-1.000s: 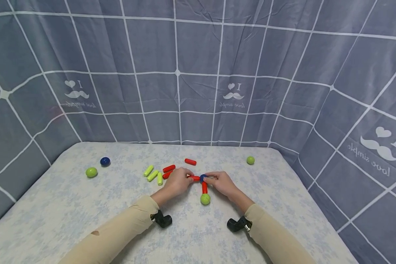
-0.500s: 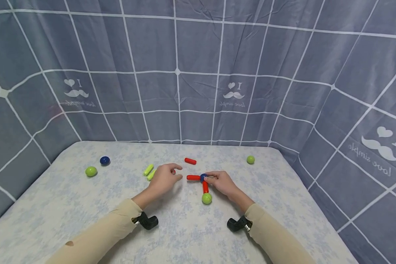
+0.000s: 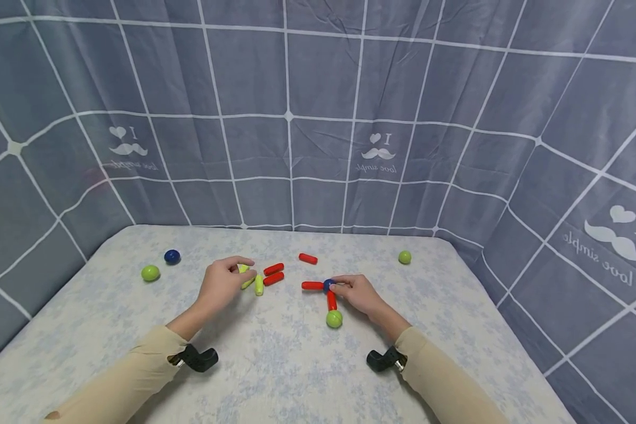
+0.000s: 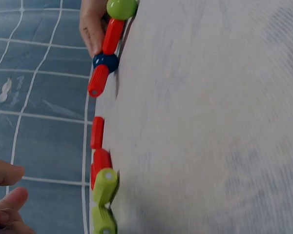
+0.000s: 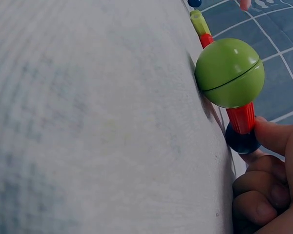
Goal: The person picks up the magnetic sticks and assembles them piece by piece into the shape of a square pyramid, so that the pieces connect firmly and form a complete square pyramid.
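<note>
I see the table (image 3: 297, 365) with its pale floral cover. My right hand (image 3: 361, 294) pinches the blue ball (image 3: 326, 286), which joins two red rods (image 3: 312, 285) and a green ball (image 3: 334, 318) at centre. My left hand (image 3: 219, 284) curls its fingers on a yellow-green rod (image 3: 242, 269), just left of two loose red rods (image 3: 273, 274).

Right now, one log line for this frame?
left hand: pinching yellow-green stick | right hand: holding blue ball | joined: two red sticks, green ball
</note>
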`<control>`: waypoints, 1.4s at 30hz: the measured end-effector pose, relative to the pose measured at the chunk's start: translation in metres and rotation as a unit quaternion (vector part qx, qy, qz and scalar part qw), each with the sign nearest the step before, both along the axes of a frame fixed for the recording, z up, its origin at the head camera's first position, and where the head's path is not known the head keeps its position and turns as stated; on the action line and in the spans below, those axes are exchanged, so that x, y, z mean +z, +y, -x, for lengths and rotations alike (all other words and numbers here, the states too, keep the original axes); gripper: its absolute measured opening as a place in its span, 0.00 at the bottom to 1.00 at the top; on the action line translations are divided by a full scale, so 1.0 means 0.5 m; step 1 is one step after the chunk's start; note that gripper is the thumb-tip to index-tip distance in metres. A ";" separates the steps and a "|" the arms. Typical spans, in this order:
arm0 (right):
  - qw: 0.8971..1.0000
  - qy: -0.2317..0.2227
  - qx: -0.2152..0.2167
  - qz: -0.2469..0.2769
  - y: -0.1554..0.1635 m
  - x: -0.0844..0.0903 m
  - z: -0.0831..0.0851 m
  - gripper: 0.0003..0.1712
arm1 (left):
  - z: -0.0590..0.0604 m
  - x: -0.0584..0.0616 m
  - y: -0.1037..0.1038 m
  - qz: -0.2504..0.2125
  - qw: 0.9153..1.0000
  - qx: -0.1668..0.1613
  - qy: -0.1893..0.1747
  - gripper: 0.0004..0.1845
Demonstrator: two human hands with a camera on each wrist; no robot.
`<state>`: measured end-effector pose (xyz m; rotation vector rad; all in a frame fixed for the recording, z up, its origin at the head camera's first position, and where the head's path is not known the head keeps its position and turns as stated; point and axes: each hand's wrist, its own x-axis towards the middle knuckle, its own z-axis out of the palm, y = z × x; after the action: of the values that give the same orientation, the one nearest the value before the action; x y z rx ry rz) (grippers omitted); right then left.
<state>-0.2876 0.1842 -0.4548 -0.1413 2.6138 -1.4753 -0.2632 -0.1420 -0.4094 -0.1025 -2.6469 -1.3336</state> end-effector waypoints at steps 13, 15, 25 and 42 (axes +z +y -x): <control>1.000 0.013 0.009 -0.009 0.005 -0.001 -0.002 0.20 | 0.006 -0.014 -0.093 -0.033 0.996 0.081 0.002 0.20; 1.000 0.012 0.011 -0.008 0.005 0.000 -0.002 0.21 | 0.008 -0.020 -0.110 -0.029 0.995 0.095 -0.003 0.21; 1.000 0.016 0.013 -0.023 0.002 0.004 -0.004 0.21 | -0.001 -0.020 -0.189 -0.028 0.985 0.168 -0.023 0.23; 1.000 0.016 0.020 -0.005 0.006 0.001 -0.003 0.20 | 0.015 -0.047 -0.263 -0.110 0.952 0.278 -0.073 0.35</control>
<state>-0.2862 0.1870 -0.4543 -0.2165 2.6261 -1.4597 -0.2707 -0.2736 -0.4330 0.7382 -2.3394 -1.4452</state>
